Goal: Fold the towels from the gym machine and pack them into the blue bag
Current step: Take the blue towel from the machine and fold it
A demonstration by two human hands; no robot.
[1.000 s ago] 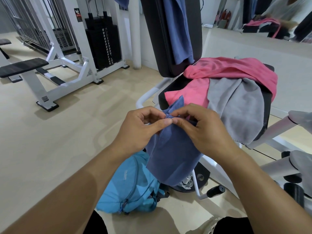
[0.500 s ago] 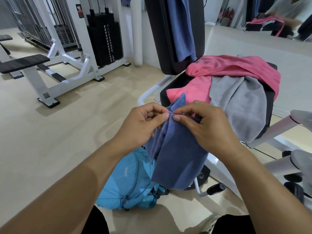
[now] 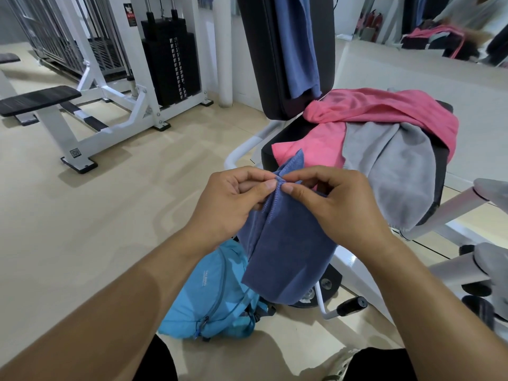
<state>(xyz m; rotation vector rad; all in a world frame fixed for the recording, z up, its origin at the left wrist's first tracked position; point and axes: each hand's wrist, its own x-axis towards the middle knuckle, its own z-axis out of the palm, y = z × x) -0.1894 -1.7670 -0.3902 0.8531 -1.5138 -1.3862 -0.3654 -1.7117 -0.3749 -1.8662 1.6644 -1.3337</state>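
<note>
Head view: my left hand (image 3: 233, 204) and right hand (image 3: 338, 207) both pinch one blue towel's (image 3: 286, 251) hemmed top edge, above the bag (image 3: 211, 295) on the floor. Three more towels: pink (image 3: 384, 111) and grey (image 3: 395, 166) on the seat, blue (image 3: 297, 45) over the backrest.

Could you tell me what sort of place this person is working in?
Most likely a gym. A white weight machine with a black weight stack stands on the floor, a padded bench sits beside it, and the towels lie on another machine's black padded seat with an upright backrest.
</note>
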